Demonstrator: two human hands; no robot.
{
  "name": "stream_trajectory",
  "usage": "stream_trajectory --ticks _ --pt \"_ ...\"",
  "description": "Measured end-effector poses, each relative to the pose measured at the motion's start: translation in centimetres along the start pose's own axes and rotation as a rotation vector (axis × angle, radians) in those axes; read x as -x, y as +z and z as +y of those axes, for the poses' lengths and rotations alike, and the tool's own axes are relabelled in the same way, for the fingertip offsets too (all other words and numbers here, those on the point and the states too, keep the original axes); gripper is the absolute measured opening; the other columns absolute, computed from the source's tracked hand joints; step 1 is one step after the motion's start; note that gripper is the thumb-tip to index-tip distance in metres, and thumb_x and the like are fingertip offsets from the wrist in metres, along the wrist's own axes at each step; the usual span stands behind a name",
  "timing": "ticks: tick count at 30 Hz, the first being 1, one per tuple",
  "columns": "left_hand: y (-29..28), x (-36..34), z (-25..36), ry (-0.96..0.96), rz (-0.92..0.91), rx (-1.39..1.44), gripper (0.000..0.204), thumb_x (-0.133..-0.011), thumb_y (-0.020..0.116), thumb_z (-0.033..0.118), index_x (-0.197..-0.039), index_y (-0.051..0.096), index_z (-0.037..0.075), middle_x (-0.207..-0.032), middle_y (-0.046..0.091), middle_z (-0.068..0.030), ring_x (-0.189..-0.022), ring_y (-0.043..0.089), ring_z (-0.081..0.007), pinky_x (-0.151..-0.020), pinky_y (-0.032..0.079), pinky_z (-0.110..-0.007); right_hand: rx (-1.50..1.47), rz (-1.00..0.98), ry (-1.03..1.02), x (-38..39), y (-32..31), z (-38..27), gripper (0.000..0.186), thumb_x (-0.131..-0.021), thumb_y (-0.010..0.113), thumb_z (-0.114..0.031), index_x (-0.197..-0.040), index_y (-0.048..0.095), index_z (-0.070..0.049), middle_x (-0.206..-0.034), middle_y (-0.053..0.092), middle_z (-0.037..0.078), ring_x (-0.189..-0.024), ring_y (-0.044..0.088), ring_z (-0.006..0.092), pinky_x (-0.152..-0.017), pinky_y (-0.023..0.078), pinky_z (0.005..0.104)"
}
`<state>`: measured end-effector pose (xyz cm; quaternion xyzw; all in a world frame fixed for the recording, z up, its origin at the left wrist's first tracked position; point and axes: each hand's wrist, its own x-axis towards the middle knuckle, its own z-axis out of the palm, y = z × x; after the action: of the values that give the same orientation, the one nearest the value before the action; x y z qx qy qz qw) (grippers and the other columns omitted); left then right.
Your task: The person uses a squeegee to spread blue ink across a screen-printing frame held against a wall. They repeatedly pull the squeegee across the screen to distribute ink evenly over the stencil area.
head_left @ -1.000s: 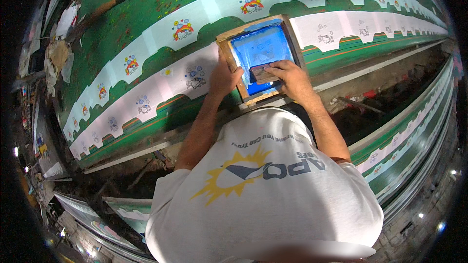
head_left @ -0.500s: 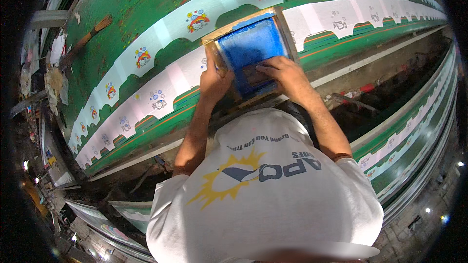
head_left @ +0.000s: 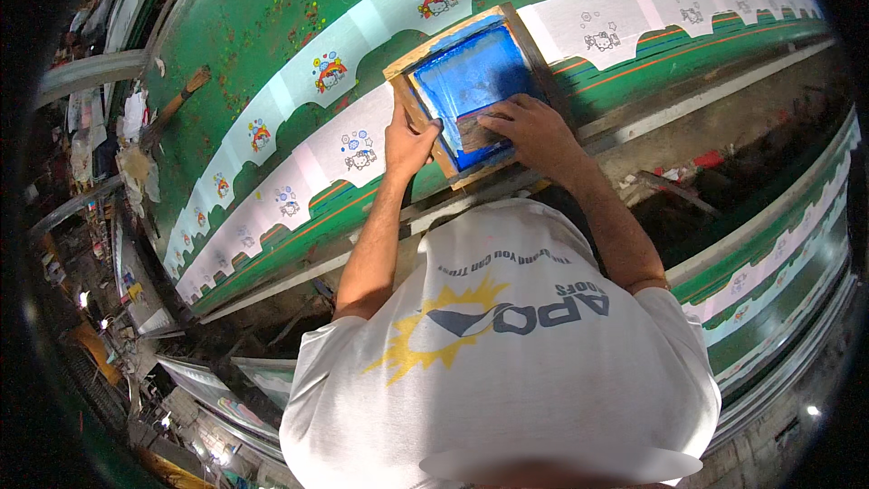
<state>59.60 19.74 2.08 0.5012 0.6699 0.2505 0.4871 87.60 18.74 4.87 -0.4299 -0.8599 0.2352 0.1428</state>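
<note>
From here I see a block (head_left: 473, 134) inside the frame (head_left: 475, 63), at the tabletop's (head_left: 262, 36) near edge.
Its length runs crosswise; the nearer right hand (head_left: 534, 133) pinches it, the left hand (head_left: 411, 145) the frame's left side.

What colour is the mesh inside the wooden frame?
Bright blue; the mesh inside the wooden frame shows best in the head view.
</note>
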Motion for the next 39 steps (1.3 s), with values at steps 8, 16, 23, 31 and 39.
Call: stream_trajectory --ticks 8,16,23,31,39 --pt "0.2 0.0 0.0 -0.028 -0.015 0.055 0.099 -0.093 0.078 0.014 -0.175 0.022 0.014 -0.100 0.080 -0.0136 -0.058 0.072 -0.0177 -0.045 0.058 -0.030 -0.101 -0.115 -0.053 -0.6 -0.5 0.8 0.049 -0.079 0.082 -0.008 -0.128 0.078 -0.014 -0.122 0.074 0.010 -0.118 0.068 0.0323 -0.107 0.056 0.0435" --pt "0.0 0.1 0.4 -0.039 -0.033 0.010 0.095 -0.094 0.076 0.014 -0.174 0.025 0.013 -0.102 0.080 -0.0159 -0.058 0.072 -0.0193 -0.046 0.058 -0.031 0.012 0.280 -0.178 -10.5 0.7 5.1 0.035 -0.086 0.075 -0.010 -0.121 0.081 -0.015 -0.110 0.075 0.013 -0.109 0.072 0.0347 -0.097 0.059 0.0488" --pt "-0.3 0.1 0.6 0.007 -0.049 -0.047 0.105 -0.094 0.076 0.024 -0.176 0.012 0.011 -0.099 0.081 -0.0219 -0.059 0.076 -0.0278 -0.054 0.064 -0.037 0.030 -0.087 0.048 -5.1 -1.1 1.4 0.051 -0.087 0.073 -0.001 -0.134 0.077 -0.017 -0.130 0.073 0.012 -0.125 0.068 0.0359 -0.111 0.055 0.0478" --pt "-0.6 0.1 0.4 0.002 -0.075 -0.286 0.099 -0.098 0.071 0.034 -0.170 0.013 -0.001 -0.104 0.078 -0.0333 -0.097 0.078 -0.0515 -0.086 0.064 -0.057 -0.158 -0.279 0.098 -5.9 -4.0 1.3 0.050 -0.086 0.069 0.006 -0.132 0.078 -0.013 -0.126 0.078 0.014 -0.119 0.071 0.0384 -0.107 0.056 0.0470" --pt "-0.1 -0.2 -0.8 0.053 -0.061 -0.313 0.101 -0.101 0.072 0.038 -0.168 0.011 -0.006 -0.109 0.076 -0.0366 -0.101 0.075 -0.0560 -0.090 0.063 -0.058 -0.070 0.009 0.013 -11.7 -2.9 3.2 0.042 -0.093 0.067 -0.001 -0.131 0.079 -0.015 -0.123 0.078 0.015 -0.122 0.070 0.0396 -0.104 0.056 0.0505"
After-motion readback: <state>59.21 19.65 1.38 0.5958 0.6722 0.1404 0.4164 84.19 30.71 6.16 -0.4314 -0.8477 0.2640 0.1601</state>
